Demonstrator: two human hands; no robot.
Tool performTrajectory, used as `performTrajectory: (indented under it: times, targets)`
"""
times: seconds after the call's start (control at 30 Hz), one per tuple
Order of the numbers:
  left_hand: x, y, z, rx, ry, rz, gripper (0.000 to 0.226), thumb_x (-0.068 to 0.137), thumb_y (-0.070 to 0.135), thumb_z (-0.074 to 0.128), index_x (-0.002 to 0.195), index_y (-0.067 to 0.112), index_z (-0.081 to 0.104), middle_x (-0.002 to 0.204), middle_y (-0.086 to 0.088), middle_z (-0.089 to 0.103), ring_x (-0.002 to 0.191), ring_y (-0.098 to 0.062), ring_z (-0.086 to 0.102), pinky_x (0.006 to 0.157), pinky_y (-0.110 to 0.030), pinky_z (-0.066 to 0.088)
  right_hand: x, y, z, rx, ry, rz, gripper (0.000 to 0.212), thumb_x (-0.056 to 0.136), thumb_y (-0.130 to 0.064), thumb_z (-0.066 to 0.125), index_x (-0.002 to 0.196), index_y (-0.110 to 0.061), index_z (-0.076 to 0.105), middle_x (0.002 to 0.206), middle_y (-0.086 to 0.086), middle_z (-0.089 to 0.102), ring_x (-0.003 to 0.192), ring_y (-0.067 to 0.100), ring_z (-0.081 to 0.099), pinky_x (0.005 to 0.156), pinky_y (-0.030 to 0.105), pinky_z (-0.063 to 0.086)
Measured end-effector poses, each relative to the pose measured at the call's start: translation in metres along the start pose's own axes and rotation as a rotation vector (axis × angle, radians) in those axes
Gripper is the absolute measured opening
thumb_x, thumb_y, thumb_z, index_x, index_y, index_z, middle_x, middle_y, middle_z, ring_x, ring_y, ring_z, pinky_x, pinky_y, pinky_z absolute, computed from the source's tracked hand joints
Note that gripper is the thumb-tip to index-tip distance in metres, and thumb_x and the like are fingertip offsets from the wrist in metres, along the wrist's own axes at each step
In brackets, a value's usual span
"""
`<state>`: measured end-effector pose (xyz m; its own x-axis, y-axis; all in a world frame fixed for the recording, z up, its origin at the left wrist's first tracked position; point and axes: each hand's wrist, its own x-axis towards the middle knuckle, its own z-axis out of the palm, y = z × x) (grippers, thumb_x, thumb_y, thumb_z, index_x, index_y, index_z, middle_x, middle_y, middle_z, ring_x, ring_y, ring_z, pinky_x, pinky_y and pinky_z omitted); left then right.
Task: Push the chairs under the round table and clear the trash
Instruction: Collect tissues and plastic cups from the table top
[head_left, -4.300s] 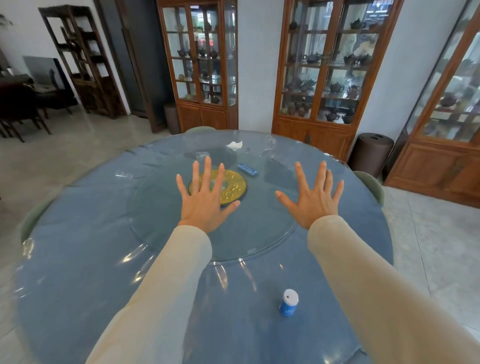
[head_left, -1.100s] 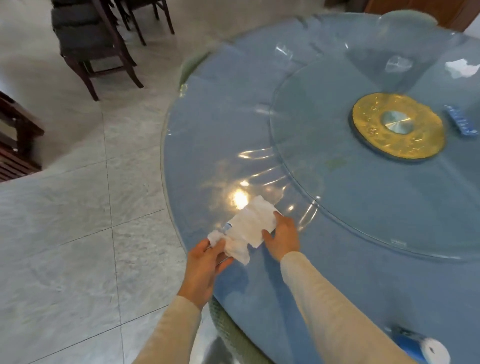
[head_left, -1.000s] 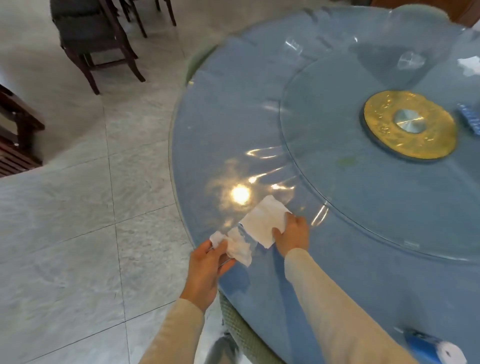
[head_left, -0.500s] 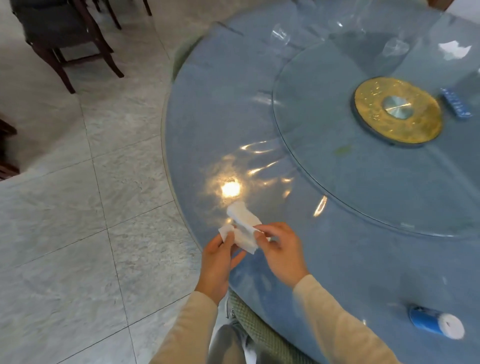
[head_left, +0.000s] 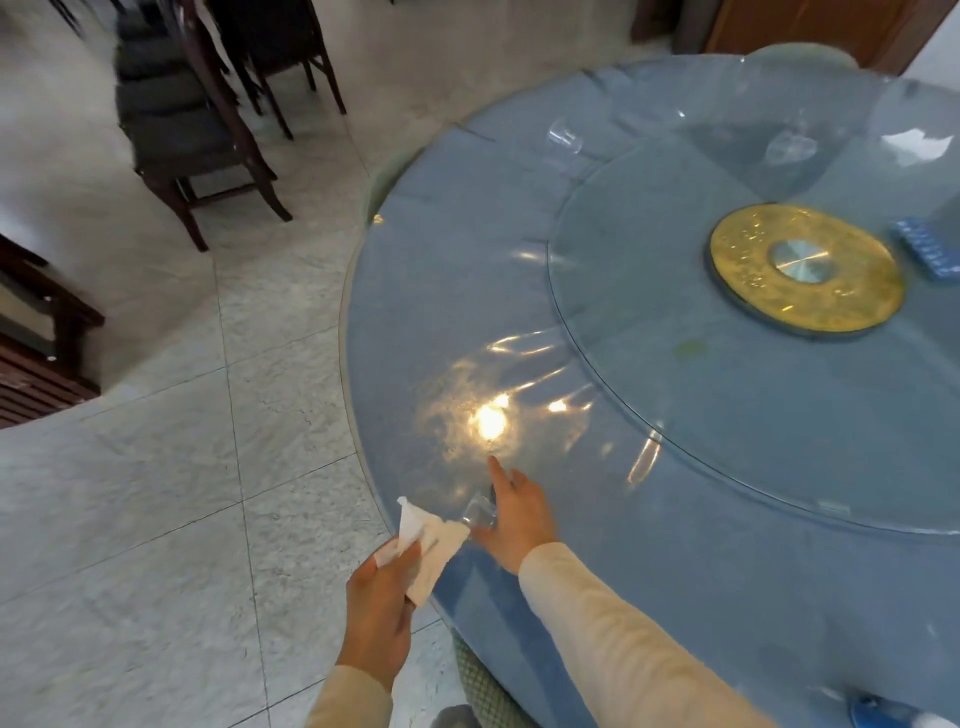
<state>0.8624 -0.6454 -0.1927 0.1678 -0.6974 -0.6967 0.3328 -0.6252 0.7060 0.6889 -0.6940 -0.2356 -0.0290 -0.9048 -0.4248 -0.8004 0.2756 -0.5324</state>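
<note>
White tissue (head_left: 427, 540), long axis toward round table (head_left: 467, 291), between left hand (head_left: 376, 618) fingers (head_left: 401, 560)

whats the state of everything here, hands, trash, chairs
left hand: grips a white tissue
right hand: index finger out, beside a clear cup, grip unclear
far tissue: crumpled, on the glass turntable
blue bottle: lying on its side, partly cut off
green chair: tucked under the table
dark chairs: standing away from it
</note>
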Motion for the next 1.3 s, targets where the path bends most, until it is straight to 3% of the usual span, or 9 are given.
performTrajectory:
  times: [0.07,0.13,0.23,0.47,0.6,0.77,0.97,1.17,1.3]
  targets:
    - [-0.001,0.002,-0.003,-0.015,0.033,-0.004,0.021,0.096,0.008,0.065,0.115,0.006,0.072,0.110,-0.011,0.077,0.108,-0.033,0.070,0.091,-0.043,0.056,0.006,0.001,0.001,-0.046,-0.085,0.044,0.102,0.074,-0.061,0.078,0.153,-0.026,0.024,0.130,0.006,0.058,0.118,0.030,0.055,0.098,0.042,0.050]
    - [-0.005,0.006,-0.005,-0.026,0.049,-0.007,0.021,0.097,0.008,0.064,0.116,0.006,0.072,0.107,-0.009,0.078,0.107,-0.032,0.070,0.095,-0.045,0.055,0.009,0.001,0.005,-0.023,-0.089,0.037,0.084,0.076,-0.059,0.077,0.142,-0.023,0.040,0.125,0.003,0.064,0.114,0.028,0.062,0.094,0.039,0.054]
    - [-0.002,0.016,-0.007,-0.035,0.081,-0.007,0.017,0.096,0.007,0.065,0.110,0.008,0.073,0.101,-0.007,0.079,0.101,-0.029,0.072,0.088,-0.041,0.056,0.013,-0.002,0.006,0.124,-0.076,0.053,0.068,0.079,-0.054,0.076,0.134,-0.022,0.051,0.126,0.002,0.066,0.115,0.025,0.064,0.094,0.037,0.055]
    - [0.040,0.057,-0.014,-0.016,0.065,0.005,0.022,0.094,0.007,0.067,0.115,0.005,0.072,0.110,-0.013,0.077,0.101,-0.031,0.071,0.078,-0.036,0.055,0.030,-0.045,-0.027,0.511,0.049,0.030,0.078,0.079,-0.047,0.081,0.146,-0.025,0.047,0.125,-0.007,0.058,0.118,0.015,0.057,0.099,0.027,0.048]
    - [0.078,0.096,-0.024,0.009,0.047,0.019,0.027,0.094,0.009,0.068,0.120,0.005,0.069,0.113,-0.015,0.074,0.101,-0.031,0.070,0.078,-0.036,0.056,0.054,-0.077,-0.041,0.551,0.133,0.021,0.070,0.075,-0.054,0.082,0.134,-0.028,0.057,0.116,-0.008,0.059,0.105,0.011,0.058,0.090,0.021,0.049]
    - [0.129,0.168,-0.040,0.038,-0.033,0.056,0.023,0.095,0.009,0.068,0.118,0.008,0.069,0.107,-0.007,0.075,0.100,-0.027,0.070,0.080,-0.036,0.056,0.097,-0.140,-0.046,0.594,0.237,0.025,0.064,0.068,-0.056,0.087,0.121,-0.029,0.064,0.113,-0.010,0.064,0.101,0.012,0.063,0.089,0.025,0.055]
    - [0.193,0.262,-0.081,0.070,-0.088,0.093,0.031,0.093,0.011,0.070,0.123,0.007,0.068,0.116,-0.010,0.075,0.105,-0.027,0.072,0.075,-0.033,0.057,0.147,-0.237,-0.037,0.652,0.275,0.024,0.051,0.066,-0.047,0.091,0.106,-0.028,0.068,0.100,-0.014,0.067,0.091,0.010,0.064,0.067,0.007,0.045]
    - [0.240,0.344,-0.119,0.062,-0.074,0.132,0.009,0.094,0.012,0.071,0.101,0.017,0.069,0.117,-0.004,0.071,0.108,-0.027,0.070,0.098,-0.049,0.056,0.193,-0.326,-0.019,0.694,0.298,-0.017,0.055,0.066,-0.037,0.093,0.113,-0.023,0.068,0.102,-0.010,0.067,0.098,0.014,0.066,0.080,0.019,0.051]
    - [0.274,0.381,-0.125,0.038,-0.053,0.127,0.031,0.093,0.012,0.071,0.124,0.007,0.066,0.123,-0.008,0.071,0.107,-0.027,0.071,0.086,-0.040,0.060,0.227,-0.360,-0.018,0.707,0.259,-0.050,0.060,0.063,-0.040,0.093,0.114,-0.029,0.065,0.103,-0.012,0.065,0.100,0.012,0.065,0.085,0.030,0.056]
